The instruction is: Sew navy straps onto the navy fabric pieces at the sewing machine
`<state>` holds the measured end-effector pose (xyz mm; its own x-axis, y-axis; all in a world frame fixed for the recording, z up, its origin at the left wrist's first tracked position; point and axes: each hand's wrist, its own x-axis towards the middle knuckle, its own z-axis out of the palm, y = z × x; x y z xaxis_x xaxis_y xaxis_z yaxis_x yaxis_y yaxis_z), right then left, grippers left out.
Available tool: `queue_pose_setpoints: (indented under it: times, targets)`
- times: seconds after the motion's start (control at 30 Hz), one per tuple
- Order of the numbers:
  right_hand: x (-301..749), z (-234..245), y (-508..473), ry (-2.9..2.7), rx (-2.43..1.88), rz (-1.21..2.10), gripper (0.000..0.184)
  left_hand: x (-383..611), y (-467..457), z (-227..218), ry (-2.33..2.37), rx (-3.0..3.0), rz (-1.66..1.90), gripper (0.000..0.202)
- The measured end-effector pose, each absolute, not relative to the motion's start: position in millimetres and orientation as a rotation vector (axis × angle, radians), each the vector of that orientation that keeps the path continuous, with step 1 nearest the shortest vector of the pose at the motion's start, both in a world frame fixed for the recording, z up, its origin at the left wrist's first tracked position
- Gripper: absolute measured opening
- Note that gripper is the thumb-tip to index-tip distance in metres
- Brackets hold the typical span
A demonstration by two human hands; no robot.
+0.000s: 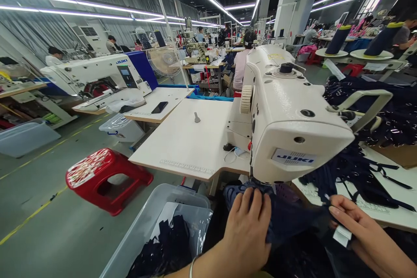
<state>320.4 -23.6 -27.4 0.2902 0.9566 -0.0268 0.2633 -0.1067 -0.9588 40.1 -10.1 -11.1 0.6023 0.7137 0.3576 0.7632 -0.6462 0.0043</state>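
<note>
Navy cloth (293, 221) lying bunched at the needle end of the sewing machine (293, 126).
It is sitting dark and crumpled, its far part running under the machine's head, while a small white tag (342, 235) is hanging off its right end.

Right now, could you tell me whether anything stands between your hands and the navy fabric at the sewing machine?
Nothing visible does. The left hand lies flat on the navy fabric in front of the sewing machine, and the right hand pinches its edge by a white label. The needle area is hidden.
</note>
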Motion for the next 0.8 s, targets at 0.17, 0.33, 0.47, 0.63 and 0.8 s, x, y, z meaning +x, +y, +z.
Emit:
queue_pose_setpoints:
  times: [0.17, 0.33, 0.47, 0.63, 0.8]
  targets:
    - [270.1, -25.8, -7.5, -1.083, -1.385, 1.279, 0.034, 1.2, 14.3, -40.6, -1.492, -2.311, -0.632, 0.046]
    - [220.8, -34.4, 11.2, -1.367, -1.443, 0.948, 0.029, -7.9, 27.2, -54.3, -1.434, -2.193, -0.628, 0.053]
    - [218.4, -29.6, 14.1, -1.536, -1.491, 0.846, 0.023, 7.2, 22.1, -48.8, -0.836, -2.463, -0.589, 0.041]
    - [244.4, -24.0, 7.6, -1.705, -1.505, 0.908, 0.036, 15.6, 21.0, -42.9, -0.811, -2.53, -0.581, 0.034]
    - [246.8, -30.9, 9.8, -1.701, -1.536, 0.836, 0.034, 18.9, 21.3, -42.7, -0.834, -2.537, -0.62, 0.03]
